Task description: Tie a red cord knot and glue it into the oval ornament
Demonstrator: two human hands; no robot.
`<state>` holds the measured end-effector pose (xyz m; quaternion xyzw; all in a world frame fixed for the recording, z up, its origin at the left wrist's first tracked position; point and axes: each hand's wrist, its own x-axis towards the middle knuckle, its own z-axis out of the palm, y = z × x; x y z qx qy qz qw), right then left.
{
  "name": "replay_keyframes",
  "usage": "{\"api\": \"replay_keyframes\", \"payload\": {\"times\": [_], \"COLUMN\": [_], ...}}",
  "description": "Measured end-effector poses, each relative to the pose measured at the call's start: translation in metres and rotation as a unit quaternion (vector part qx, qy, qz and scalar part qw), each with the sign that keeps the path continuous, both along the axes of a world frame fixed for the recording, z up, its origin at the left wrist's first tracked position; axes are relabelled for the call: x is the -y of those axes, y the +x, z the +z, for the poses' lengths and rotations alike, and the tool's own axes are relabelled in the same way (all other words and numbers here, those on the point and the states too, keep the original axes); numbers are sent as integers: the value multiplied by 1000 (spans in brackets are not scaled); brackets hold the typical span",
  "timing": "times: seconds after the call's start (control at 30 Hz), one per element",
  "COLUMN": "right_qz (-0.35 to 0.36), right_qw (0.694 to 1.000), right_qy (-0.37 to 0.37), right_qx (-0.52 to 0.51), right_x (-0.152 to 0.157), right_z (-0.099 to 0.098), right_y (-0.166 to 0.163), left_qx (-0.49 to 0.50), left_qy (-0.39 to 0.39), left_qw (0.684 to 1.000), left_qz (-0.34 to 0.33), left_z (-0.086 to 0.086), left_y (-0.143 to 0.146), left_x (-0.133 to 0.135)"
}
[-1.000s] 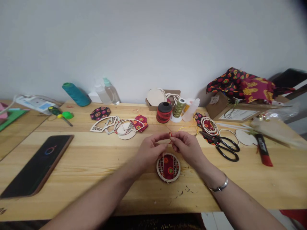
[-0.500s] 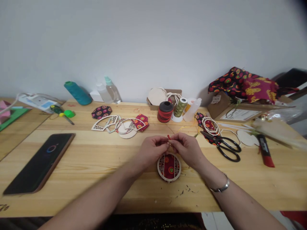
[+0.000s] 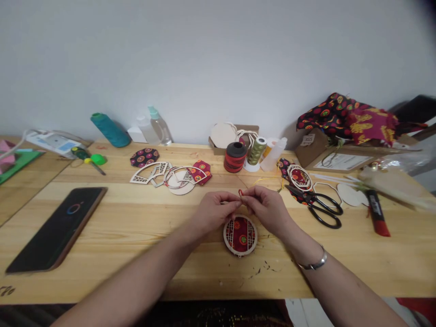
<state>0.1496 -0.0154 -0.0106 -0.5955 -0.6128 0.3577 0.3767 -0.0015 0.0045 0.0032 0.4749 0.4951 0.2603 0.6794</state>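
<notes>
One round, pale-framed red ornament (image 3: 240,237) rests on our pale wooden counter (image 3: 102,245), straight in front of us. Taking it as the clock's centre, our right hand (image 3: 267,206), at one o'clock, pinches a small red cord loop (image 3: 240,192) in its grip; our left hand (image 3: 218,209), at eleven, sits close beside the loop, but we cannot tell whether its grip is closed on it. A red-and-black spool (image 3: 235,161) stands at twelve, black-handled scissors (image 3: 309,198) lie past two, a dark phone (image 3: 57,229) lies at nine
</notes>
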Motion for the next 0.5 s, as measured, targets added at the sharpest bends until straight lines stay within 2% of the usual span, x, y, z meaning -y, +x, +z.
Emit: {"api": "replay_keyframes", "payload": {"times": [0.3, 0.5], "right_qz": [16, 6], "right_qw": [999, 1000], "right_qy": [20, 6], "right_qx": [24, 15], "right_x": [1, 1], "right_z": [2, 3], "right_y": [0, 0], "left_qx": [86, 75], "left_qy": [-36, -5], "left_qw": [996, 997], "left_qz": [1, 5], "left_z": [-5, -6], "left_y": [-1, -1], "left_x": [-1, 0]}}
